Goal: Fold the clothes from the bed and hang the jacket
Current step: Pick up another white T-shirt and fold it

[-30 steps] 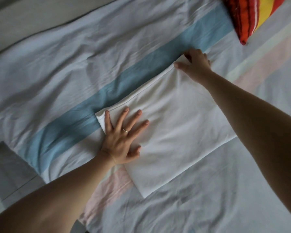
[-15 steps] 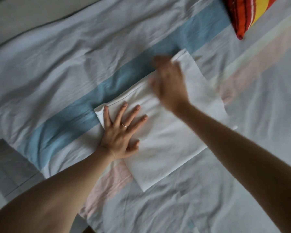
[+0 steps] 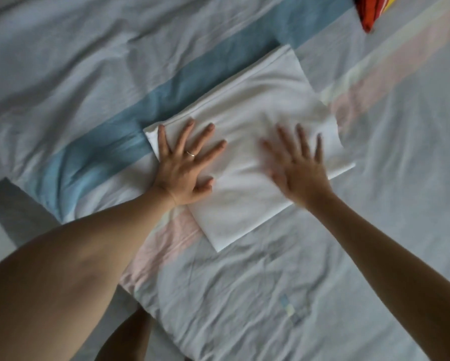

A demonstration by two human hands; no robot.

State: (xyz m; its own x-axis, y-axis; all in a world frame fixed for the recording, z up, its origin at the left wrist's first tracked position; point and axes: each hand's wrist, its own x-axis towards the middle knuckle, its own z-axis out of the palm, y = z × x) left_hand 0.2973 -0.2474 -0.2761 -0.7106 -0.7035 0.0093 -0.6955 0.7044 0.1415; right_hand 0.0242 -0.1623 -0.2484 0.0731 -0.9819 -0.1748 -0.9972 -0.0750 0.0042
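A white garment (image 3: 255, 105) lies folded into a flat rectangle on the bed, set at a slant across the blue stripe. My left hand (image 3: 184, 165) presses flat on its near left corner, fingers spread, a ring on one finger. My right hand (image 3: 299, 165) lies flat on the garment's right part with fingers straight and spread; it is blurred by motion. No jacket is in view.
The bed cover (image 3: 283, 295) is pale grey with a blue stripe (image 3: 93, 155) and a pink stripe (image 3: 166, 238). A red, orange and yellow striped cushion (image 3: 369, 11) sits at the top right. The bed's edge and floor (image 3: 0, 212) show at the left.
My right hand has come back from the garment's far corner to its near right part, sweeping over the cloth. The left hand has stayed pressed on the left corner.
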